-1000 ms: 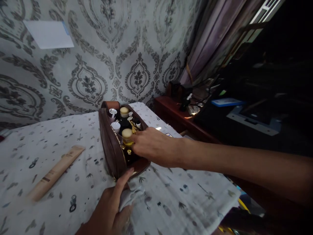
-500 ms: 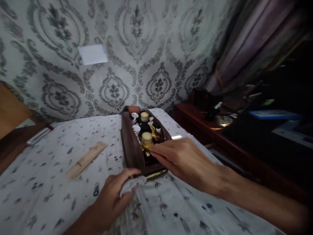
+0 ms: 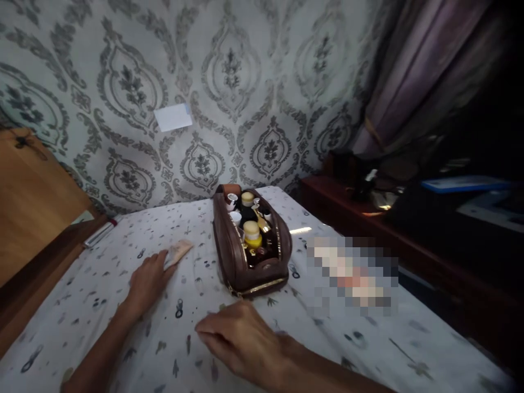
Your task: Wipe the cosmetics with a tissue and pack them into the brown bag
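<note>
A brown leather pouch (image 3: 239,267) stands open on the patterned cloth (image 3: 123,349), packed with several small bottles (image 3: 251,232) with cream and silver caps. My left hand (image 3: 148,279) lies over a beige tube (image 3: 179,251) to the left of the pouch, its fingers curled on it; only the tube's far end shows. My right hand (image 3: 239,339) rests flat on the cloth just in front of the pouch, fingers stretched to the left, holding nothing.
A wooden board (image 3: 33,202) leans at the left edge beside a small silver and red object (image 3: 100,233). A dark red side table (image 3: 327,196) with clutter stands to the right. A blurred-out patch (image 3: 352,273) lies right of the pouch. A white paper (image 3: 172,117) hangs on the wallpaper.
My right hand drew back from the bottles in the pouch to the cloth in front. My left hand let go of the bunched cloth and moved left onto the beige tube. The view pulled back.
</note>
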The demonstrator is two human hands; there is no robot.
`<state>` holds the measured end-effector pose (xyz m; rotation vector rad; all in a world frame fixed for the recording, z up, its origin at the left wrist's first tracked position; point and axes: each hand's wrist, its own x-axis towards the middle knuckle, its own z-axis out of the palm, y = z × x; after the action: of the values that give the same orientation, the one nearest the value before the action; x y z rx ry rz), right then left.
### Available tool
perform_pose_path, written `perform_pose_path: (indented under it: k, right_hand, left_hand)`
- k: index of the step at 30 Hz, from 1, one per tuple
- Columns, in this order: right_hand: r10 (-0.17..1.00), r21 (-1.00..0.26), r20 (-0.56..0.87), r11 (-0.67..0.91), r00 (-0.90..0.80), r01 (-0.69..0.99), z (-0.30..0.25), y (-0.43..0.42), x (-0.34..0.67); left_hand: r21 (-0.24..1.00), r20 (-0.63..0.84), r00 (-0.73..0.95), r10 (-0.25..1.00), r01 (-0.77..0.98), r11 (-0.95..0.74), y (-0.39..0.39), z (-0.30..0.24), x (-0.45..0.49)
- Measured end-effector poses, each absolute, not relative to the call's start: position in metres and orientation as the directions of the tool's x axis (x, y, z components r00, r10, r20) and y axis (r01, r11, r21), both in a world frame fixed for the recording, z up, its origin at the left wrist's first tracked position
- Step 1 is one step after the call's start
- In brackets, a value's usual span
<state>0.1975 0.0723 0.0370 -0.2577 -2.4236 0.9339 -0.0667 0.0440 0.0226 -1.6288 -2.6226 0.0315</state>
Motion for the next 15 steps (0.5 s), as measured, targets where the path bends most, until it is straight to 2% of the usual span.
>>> perform_pose_path:
  k: [3,7,9,11,13,15]
  right_hand:
    - [0.51,-0.879,0.268,0.477,-0.817,0.009,0.024,0.07,0.172]
    - [0.612,-0.994,0.051,0.108,-0.789,0.02,-0.006,0.069,0.15]
    - [0.614,-1.0,-0.009,0.013,-0.789,0.021,-0.022,0.069,0.147]
    - [0.605,-1.0,0.012,0.017,-0.796,-0.002,-0.032,0.069,0.148]
    - [0.594,-0.998,0.064,0.057,-0.802,-0.037,-0.036,0.07,0.151]
    - [0.595,-0.995,0.089,0.097,-0.799,-0.038,-0.033,0.07,0.156]
  left_hand:
    - [-0.05,0.021,-0.428,0.904,0.902,0.428,0.044,0.022,-0.063]
    - [-0.002,-0.02,-0.483,0.875,0.875,0.483,0.045,0.025,-0.071]
    - [0.162,-0.023,-0.563,0.826,0.813,0.559,0.043,0.028,-0.077]
    - [0.445,-0.048,-0.691,0.721,0.632,0.635,0.039,0.034,-0.078]
    - [0.738,-0.154,-0.751,0.642,0.344,0.58,0.033,0.041,-0.069]
    - [0.903,-0.263,-0.731,0.629,0.044,0.428,0.025,0.045,-0.05]
